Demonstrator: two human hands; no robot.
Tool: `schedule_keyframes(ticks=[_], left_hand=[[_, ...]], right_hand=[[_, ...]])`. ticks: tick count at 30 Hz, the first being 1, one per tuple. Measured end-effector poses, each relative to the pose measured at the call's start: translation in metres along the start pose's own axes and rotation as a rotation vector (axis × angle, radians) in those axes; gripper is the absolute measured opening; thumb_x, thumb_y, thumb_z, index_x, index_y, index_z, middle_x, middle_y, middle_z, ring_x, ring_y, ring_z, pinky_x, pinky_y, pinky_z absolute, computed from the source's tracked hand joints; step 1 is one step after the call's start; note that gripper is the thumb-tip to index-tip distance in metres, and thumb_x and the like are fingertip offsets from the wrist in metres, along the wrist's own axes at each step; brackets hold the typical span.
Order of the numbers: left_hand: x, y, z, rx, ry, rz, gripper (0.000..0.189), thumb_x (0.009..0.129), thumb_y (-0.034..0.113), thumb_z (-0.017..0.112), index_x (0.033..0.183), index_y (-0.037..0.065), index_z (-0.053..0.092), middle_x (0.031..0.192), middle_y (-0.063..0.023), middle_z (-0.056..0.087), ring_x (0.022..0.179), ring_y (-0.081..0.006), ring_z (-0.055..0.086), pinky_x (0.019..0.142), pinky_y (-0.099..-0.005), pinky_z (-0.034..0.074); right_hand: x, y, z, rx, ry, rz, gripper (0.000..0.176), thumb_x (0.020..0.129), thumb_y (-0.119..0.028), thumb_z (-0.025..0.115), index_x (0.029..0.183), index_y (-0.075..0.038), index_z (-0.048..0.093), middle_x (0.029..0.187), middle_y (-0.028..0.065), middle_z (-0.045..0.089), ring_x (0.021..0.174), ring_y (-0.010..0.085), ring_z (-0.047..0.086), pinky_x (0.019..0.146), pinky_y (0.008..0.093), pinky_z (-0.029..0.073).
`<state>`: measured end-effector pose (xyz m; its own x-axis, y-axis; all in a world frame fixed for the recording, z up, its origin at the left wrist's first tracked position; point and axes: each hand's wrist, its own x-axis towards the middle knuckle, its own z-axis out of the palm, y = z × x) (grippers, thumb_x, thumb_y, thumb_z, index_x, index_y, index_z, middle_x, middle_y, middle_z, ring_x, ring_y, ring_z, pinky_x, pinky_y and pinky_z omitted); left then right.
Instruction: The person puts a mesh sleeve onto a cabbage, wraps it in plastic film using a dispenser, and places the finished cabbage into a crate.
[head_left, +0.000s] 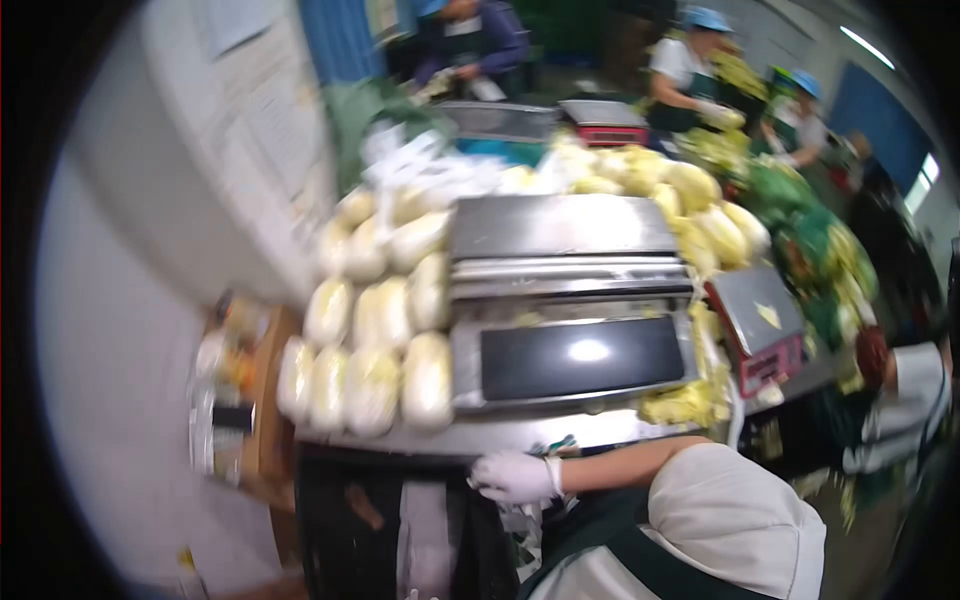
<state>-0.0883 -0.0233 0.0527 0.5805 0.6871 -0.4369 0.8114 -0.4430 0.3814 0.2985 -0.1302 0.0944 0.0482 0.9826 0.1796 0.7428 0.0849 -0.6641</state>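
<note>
My right hand (pixel 515 477), in a white glove, is at the front edge of the metal table (pixel 480 436), above a dark bin or opening (pixel 340 510). Blur smears its fingers, so I cannot make out whether they grip anything. Just behind the wrist, a small green-and-white item (pixel 562 446) lies on the edge. Straight ahead stands a wrapping machine (pixel 570 230) with a steel top, a roller and a black plate (pixel 580 358). Rows of pale napa cabbages (pixel 373 388), seemingly wrapped in film, lie left of it. My left hand does not show.
Loose cabbages (pixel 692 187) are piled behind the machine. A red-based scale (pixel 757 325) stands at right beside yellow leaf scraps (pixel 685 405). Green net sacks (pixel 810 240) lie beyond. Co-workers (pixel 690 75) in blue caps work behind. A cardboard box (pixel 272 400) sits by the left wall.
</note>
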Motion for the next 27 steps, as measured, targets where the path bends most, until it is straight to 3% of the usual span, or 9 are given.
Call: schedule_keyframes(ticks=[2, 4, 5, 8, 11, 16, 22, 25, 27], left_hand=[[0.037, 0.062, -0.017, -0.383, 0.075, 0.157, 0.039, 0.083, 0.018, 0.058, 0.115, -0.001, 0.053, 0.11, -0.0192, 0.057, 0.102, -0.0308, 0.054, 0.089, -0.0353, 0.042], [0.049, 0.161, -0.045, -0.774, -0.147, 0.196, 0.03, 0.086, 0.012, 0.053, 0.113, -0.002, 0.055, 0.108, -0.0164, 0.059, 0.102, -0.0255, 0.055, 0.088, -0.0323, 0.042], [0.061, 0.185, -0.037, -0.491, -0.148, 0.644, 0.027, 0.089, 0.01, 0.049, 0.112, -0.002, 0.056, 0.109, -0.0134, 0.059, 0.103, -0.0211, 0.055, 0.089, -0.0294, 0.041], [0.066, 0.281, 0.0, -0.857, -0.921, 0.308, 0.029, 0.09, 0.014, 0.048, 0.114, -0.001, 0.054, 0.113, -0.0099, 0.057, 0.103, -0.0171, 0.054, 0.089, -0.028, 0.042], [0.075, 0.349, 0.047, -0.751, -1.149, 0.265, 0.029, 0.09, 0.015, 0.048, 0.114, -0.001, 0.054, 0.113, -0.0099, 0.057, 0.103, -0.0171, 0.054, 0.089, -0.0279, 0.042], [0.119, 0.407, 0.081, -0.661, -1.001, 0.166, 0.03, 0.09, 0.015, 0.048, 0.114, -0.001, 0.054, 0.113, -0.0099, 0.058, 0.103, -0.017, 0.054, 0.089, -0.0277, 0.041], [0.149, 0.408, 0.079, -0.663, -0.69, -0.078, 0.03, 0.091, 0.016, 0.048, 0.114, -0.001, 0.054, 0.112, -0.0099, 0.058, 0.102, -0.0169, 0.054, 0.089, -0.0275, 0.041], [0.142, 0.395, 0.072, -0.667, -0.566, -0.194, 0.03, 0.091, 0.017, 0.049, 0.115, -0.001, 0.054, 0.112, -0.0099, 0.058, 0.102, -0.0168, 0.054, 0.089, -0.0274, 0.041], [0.134, 0.389, 0.07, -0.671, -0.506, -0.26, 0.031, 0.091, 0.017, 0.049, 0.115, -0.001, 0.054, 0.112, -0.0099, 0.058, 0.102, -0.0168, 0.054, 0.089, -0.0273, 0.041]], right_hand=[[-0.058, 0.003, -0.02, 0.042, -0.027, 0.218, 0.018, 0.082, -0.02, 0.053, 0.09, -0.006, 0.059, 0.086, 0.0112, 0.056, 0.083, 0.0296, 0.054, 0.076, 0.0386, 0.043], [-0.109, 0.013, -0.042, 0.045, 0.012, 0.313, 0.019, 0.083, -0.022, 0.052, 0.087, -0.006, 0.061, 0.086, 0.0116, 0.058, 0.083, 0.0294, 0.056, 0.076, 0.0392, 0.044], [-0.132, 0.02, -0.056, 0.012, 0.016, 0.398, 0.02, 0.083, -0.022, 0.051, 0.087, -0.006, 0.061, 0.085, 0.0121, 0.059, 0.082, 0.0299, 0.057, 0.076, 0.0394, 0.045], [-0.187, 0.036, -0.108, -0.108, 0.179, 0.531, 0.023, 0.084, -0.024, 0.05, 0.083, -0.006, 0.064, 0.079, 0.0134, 0.062, 0.074, 0.0309, 0.059, 0.069, 0.0394, 0.047], [-0.227, 0.063, -0.177, -0.198, 0.448, 0.644, 0.021, 0.081, -0.023, 0.05, 0.076, -0.006, 0.063, 0.07, 0.0134, 0.06, 0.067, 0.0323, 0.058, 0.065, 0.0412, 0.046], [-0.29, 0.165, -0.3, -0.323, 0.825, 0.648, 0.019, 0.077, -0.019, 0.056, 0.084, -0.003, 0.064, 0.076, 0.0156, 0.061, 0.073, 0.0315, 0.059, 0.072, 0.0385, 0.047], [-0.299, 0.302, -0.461, -0.344, 1.134, 0.863, 0.069, 0.06, -0.029, 0.072, 0.12, -0.005, 0.047, 0.12, 0.0222, 0.047, 0.11, 0.0345, 0.046, 0.092, 0.0383, 0.039], [-0.293, 0.368, -0.49, -0.67, 1.109, 0.965, 0.081, 0.054, -0.031, 0.077, 0.123, -0.003, 0.044, 0.125, 0.023, 0.042, 0.114, 0.0342, 0.044, 0.096, 0.0371, 0.037], [-0.294, 0.395, -0.499, -0.481, 1.137, 0.864, 0.085, 0.051, -0.03, 0.079, 0.123, -0.001, 0.044, 0.125, 0.0241, 0.042, 0.116, 0.0338, 0.042, 0.099, 0.038, 0.035]])
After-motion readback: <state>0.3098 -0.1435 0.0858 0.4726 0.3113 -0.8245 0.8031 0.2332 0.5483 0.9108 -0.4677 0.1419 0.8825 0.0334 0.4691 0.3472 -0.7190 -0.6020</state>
